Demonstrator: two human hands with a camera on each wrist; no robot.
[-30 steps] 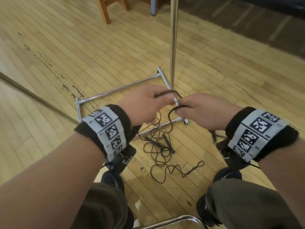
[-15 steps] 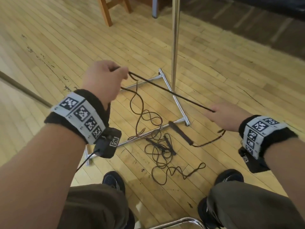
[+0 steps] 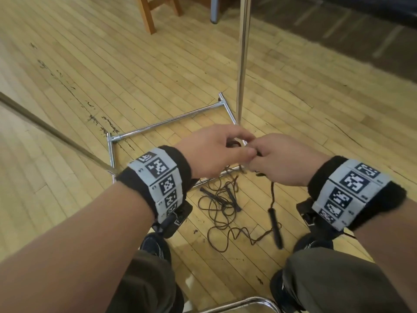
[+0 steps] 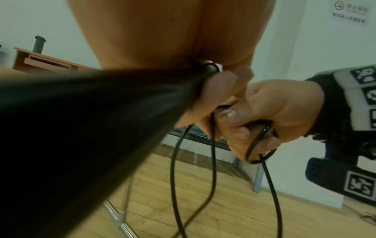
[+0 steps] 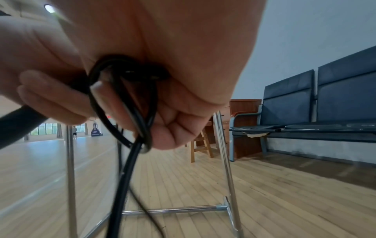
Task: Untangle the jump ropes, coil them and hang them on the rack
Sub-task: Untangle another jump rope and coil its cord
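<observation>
A thin black jump rope is gathered between my two hands above the rack's base. My left hand (image 3: 244, 146) grips a black handle (image 4: 91, 128) and cord loops (image 4: 211, 161). My right hand (image 3: 259, 160) meets it fingertip to fingertip, its fingers curled round several loops of cord (image 5: 124, 112). A short length hangs from the right hand and ends in the other black handle (image 3: 275, 228), which dangles over the floor. A second tangle of rope and handles (image 3: 220, 205) lies on the floor below my hands. Where the cord runs inside my fists is hidden.
The chrome rack pole (image 3: 242, 64) rises just beyond my hands from a rectangular chrome base (image 3: 168, 120) on the wooden floor. A wooden stool leg (image 3: 147, 16) stands far back. Dark waiting seats (image 5: 325, 99) line the right wall. My shoes (image 3: 155, 246) flank the tangle.
Half a second ago my hands were spread wide with the rope taut between them. They have come together again, adding a loop, and the free handle now hangs lower under the right hand.
</observation>
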